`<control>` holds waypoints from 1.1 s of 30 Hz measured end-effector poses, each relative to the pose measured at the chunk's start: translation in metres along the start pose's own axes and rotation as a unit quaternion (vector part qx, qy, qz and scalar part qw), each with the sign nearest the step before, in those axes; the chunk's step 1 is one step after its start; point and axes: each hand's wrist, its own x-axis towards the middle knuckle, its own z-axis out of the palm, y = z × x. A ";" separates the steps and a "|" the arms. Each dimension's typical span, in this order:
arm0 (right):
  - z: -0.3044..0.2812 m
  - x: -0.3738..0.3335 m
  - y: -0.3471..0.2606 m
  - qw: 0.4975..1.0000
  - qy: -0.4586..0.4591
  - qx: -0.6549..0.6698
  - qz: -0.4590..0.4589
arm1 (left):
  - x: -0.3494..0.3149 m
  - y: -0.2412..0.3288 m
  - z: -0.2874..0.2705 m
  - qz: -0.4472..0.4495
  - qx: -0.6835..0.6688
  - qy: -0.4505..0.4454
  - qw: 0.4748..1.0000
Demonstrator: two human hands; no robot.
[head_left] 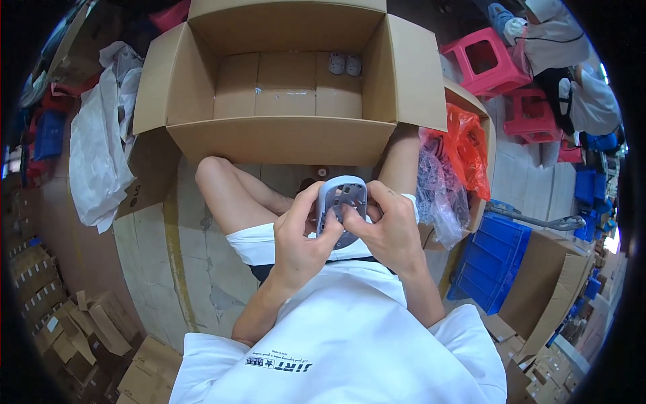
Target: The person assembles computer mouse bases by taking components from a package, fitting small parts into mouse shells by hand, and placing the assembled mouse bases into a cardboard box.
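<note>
Both hands grip a grey oval plastic housing (345, 182) in front of my lap. It has a pale rounded rim and a recessed inside with small openings. My left hand (301, 229) closes around its left side, and my right hand (391, 227) around its right. Both thumbs press into the recess near its middle. The fingers behind the housing are hidden. Beyond my knees stands a large open cardboard box (282, 138). Two small pale pieces with dark spots (336, 64) lie side by side at its far right; their kind is unclear.
To the right, a carton holds clear plastic wrap (437, 182) and a red plastic bag (465, 151). Blue crates (490, 259) and pink stools (486, 62) stand farther right, near another seated person (548, 34). White sheeting (101, 148) hangs at the left; flattened cartons (108, 323) lie lower left.
</note>
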 end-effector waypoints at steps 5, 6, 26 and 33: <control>-0.003 -0.004 -0.006 1.000 0.015 -0.004 -0.024 | -0.001 0.007 -0.004 0.019 0.008 0.003 1.000; -0.005 -0.006 -0.009 0.999 0.015 -0.010 -0.026 | -0.001 0.009 -0.005 0.039 0.011 0.011 0.999; -0.007 0.008 0.050 0.971 -0.100 0.188 0.109 | 0.021 -0.012 0.004 -0.103 -0.139 -0.031 0.984; -0.018 0.006 0.065 0.825 -0.080 0.530 0.178 | 0.024 -0.024 -0.009 -0.151 -0.238 -0.016 0.959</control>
